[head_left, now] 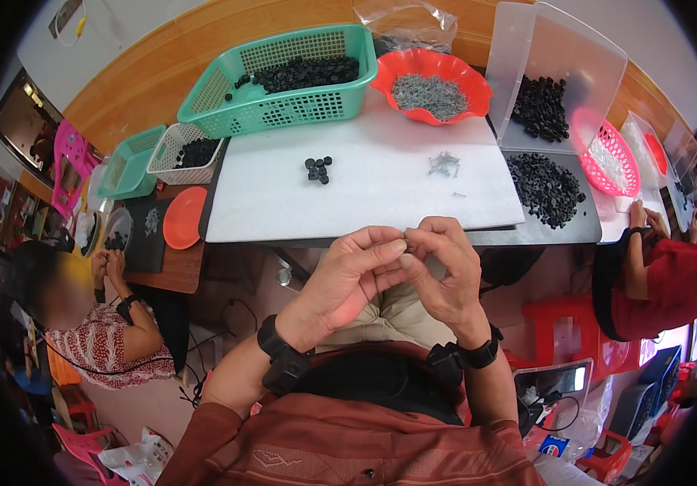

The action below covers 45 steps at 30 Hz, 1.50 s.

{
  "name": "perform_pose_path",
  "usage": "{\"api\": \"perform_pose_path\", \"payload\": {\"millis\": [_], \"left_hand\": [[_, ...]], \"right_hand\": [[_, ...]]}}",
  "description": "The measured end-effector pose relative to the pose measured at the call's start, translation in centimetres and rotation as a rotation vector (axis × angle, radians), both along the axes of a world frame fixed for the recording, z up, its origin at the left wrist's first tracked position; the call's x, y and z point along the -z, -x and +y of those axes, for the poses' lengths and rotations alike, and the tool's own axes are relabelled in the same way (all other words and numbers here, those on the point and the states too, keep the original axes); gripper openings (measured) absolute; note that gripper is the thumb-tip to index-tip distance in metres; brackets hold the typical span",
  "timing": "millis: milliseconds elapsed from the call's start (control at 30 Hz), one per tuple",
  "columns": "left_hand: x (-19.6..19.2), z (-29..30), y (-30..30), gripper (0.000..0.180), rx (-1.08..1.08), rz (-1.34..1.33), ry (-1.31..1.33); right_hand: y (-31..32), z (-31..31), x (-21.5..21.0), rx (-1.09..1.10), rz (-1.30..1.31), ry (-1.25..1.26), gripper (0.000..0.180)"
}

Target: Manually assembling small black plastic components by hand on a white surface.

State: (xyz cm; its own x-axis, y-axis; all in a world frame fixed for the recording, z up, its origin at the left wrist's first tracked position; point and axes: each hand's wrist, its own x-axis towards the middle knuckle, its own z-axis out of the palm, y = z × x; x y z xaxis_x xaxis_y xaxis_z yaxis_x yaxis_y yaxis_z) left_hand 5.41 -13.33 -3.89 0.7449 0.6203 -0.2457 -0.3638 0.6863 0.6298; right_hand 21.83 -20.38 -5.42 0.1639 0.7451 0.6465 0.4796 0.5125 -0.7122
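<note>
My left hand point(347, 275) and my right hand point(446, 275) meet just off the front edge of the white foam sheet point(267, 212). Thumb and fingertips of both hands are pinched together, and whatever they hold is too small and covered to make out. On the sheet beyond my left hand sits a little cluster of black round plastic parts point(317, 169). Past my right hand lies a small heap of silvery screws point(444, 164), with a single screw point(459, 194) apart from it, closer to me.
Behind the sheet stand a green basket point(284, 113) of black parts and a red scalloped bowl point(389, 81) full of screws. A clear bin point(519, 49) spills black parts point(547, 190) at right. Co-workers sit left point(117, 340) and right point(664, 283). An orange-red plate point(185, 217) lies left.
</note>
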Motion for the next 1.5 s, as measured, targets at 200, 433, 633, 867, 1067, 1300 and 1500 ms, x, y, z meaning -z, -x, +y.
{"api": "perform_pose_path", "payload": {"millis": [200,433,633,867,1067,1300,1500], "left_hand": [[-0.1,-0.1,0.0,0.023,-0.006,-0.021,0.033],[0.2,0.1,-0.1,0.018,-0.004,-0.080,0.056],[0.7,0.2,-0.2,0.014,-0.037,-0.066,0.055],[1.0,0.2,-0.1,0.011,-0.064,-0.070,0.043],[0.2,0.9,1.2,0.015,-0.222,0.211,-0.362],[1.0,8.5,4.0,0.019,-0.709,1.066,-1.434],[1.9,10.2,3.5,0.021,-0.548,1.306,-1.516]], "right_hand": [[0.3,0.1,0.3,0.048,0.012,-0.041,0.027],[0.6,0.4,0.9,0.157,-0.039,-0.156,0.024],[1.1,0.7,1.1,0.224,-0.106,-0.203,0.024],[1.0,1.1,1.9,0.309,-0.317,-0.236,0.027],[0.7,1.4,2.7,0.299,-0.227,-0.204,0.023],[0.5,1.5,2.5,0.256,-0.153,-0.167,0.020],[0.2,1.1,2.6,0.253,-0.131,-0.148,0.020]]}}
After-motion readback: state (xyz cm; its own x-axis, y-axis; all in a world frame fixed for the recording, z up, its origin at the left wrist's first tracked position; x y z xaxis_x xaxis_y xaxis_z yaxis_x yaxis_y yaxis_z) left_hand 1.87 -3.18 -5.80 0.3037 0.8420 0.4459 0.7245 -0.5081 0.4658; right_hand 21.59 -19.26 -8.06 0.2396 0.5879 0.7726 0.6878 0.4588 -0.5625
